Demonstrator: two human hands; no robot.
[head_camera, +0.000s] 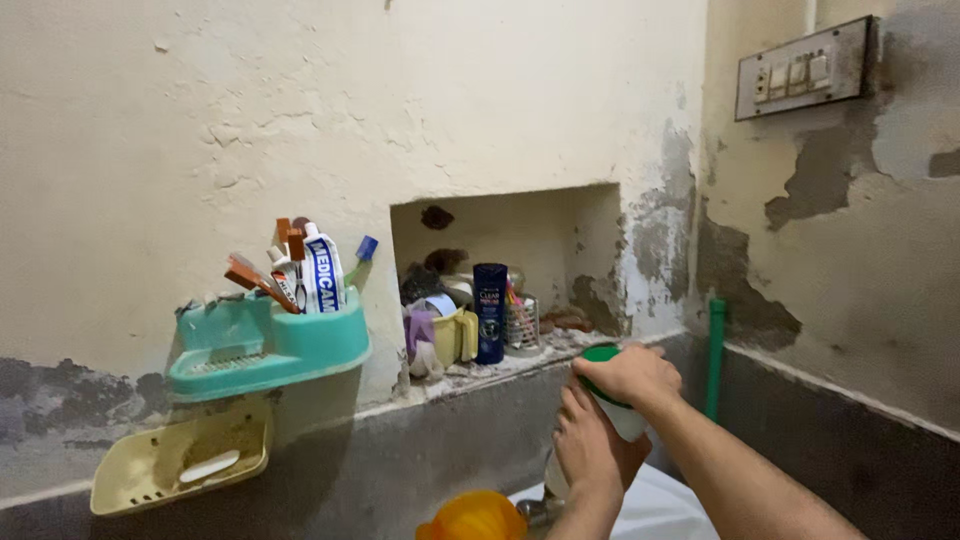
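— What sort of room is this?

— A washing corner with cracked, peeling cream plaster, grey and bare low down. A niche (505, 290) is cut into the wall just above and left of the fingers, crowded with a dark blue bottle (490, 312), a yellow mug (455, 336) and small clutter. A switch plate (805, 70) hangs high to their right, and a green pipe (716, 355) runs down just right of them.

— And the hands?

— The right hand (630, 375) has its fingers closed over the green cap (600, 354) of a white bottle (625, 415); the left hand (590, 450) wraps the bottle from below, fingers shut around it.

— Any room to move?

— Open air lies left of the fingers until the teal toothbrush holder (270, 345) and the yellow soap dish (180, 460) far left. Beneath them sit a white basin (660, 505) rim and an orange cap (475, 518). The niche's ledge edge lies close behind the knuckles.
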